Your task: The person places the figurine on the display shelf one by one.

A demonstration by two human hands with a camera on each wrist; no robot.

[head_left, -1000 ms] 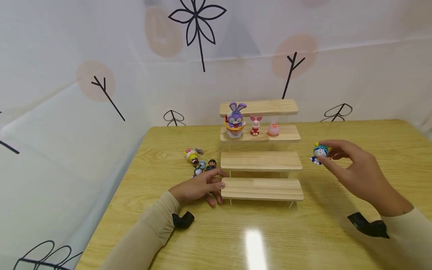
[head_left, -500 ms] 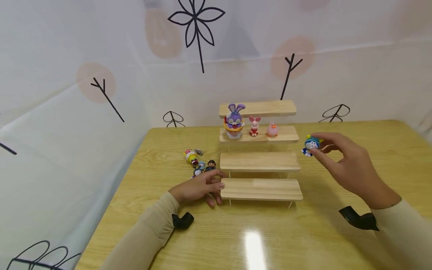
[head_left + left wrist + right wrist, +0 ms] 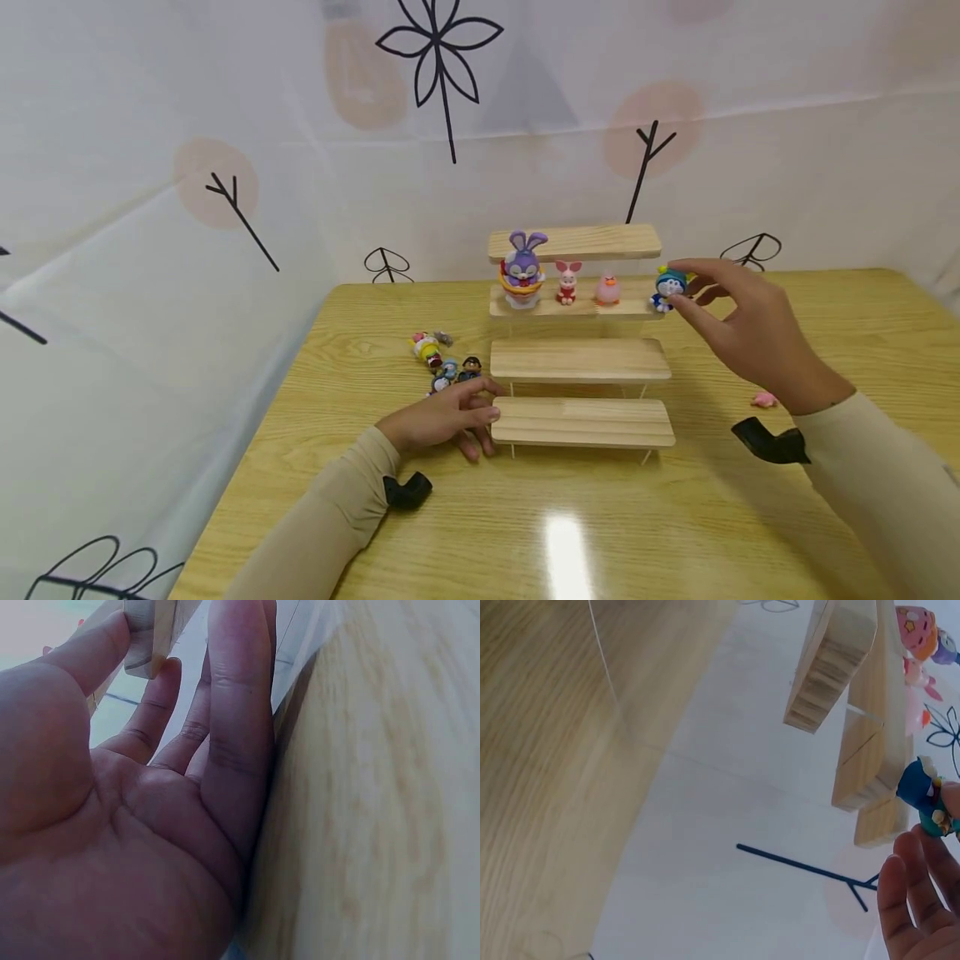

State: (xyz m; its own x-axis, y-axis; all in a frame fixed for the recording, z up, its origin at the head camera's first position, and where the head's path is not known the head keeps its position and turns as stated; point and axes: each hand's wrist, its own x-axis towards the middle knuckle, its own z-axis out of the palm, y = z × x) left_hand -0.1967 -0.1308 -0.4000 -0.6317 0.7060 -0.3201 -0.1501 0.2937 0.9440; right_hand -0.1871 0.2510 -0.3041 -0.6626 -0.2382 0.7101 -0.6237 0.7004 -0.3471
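My right hand point(image 3: 742, 325) pinches a small figurine point(image 3: 670, 287) with a teal hat and white face between thumb and fingers. It is at the right end of the second-highest step of a tiered wooden display shelf point(image 3: 581, 421). Whether its base touches the board, I cannot tell. On that same step stand a purple rabbit figurine point(image 3: 521, 271), a pink piglet figurine point(image 3: 567, 283) and a round pink figurine point(image 3: 608, 289). My left hand point(image 3: 442, 417) holds the left end of the lowest step; in the left wrist view the thumb and a finger lie against the board end point(image 3: 150, 634).
Several small figurines point(image 3: 429, 350) lie in a group on the table left of the shelf, partly behind the left hand. A small pink piece point(image 3: 765, 400) lies on the table point(image 3: 570, 500) near the right wrist. A patterned cloth point(image 3: 540, 167) hangs behind.
My right hand has carried the teal-hatted figurine left and away from me to the shelf's second-highest step. The pink piece on the table has come into view. My left hand has stayed put.
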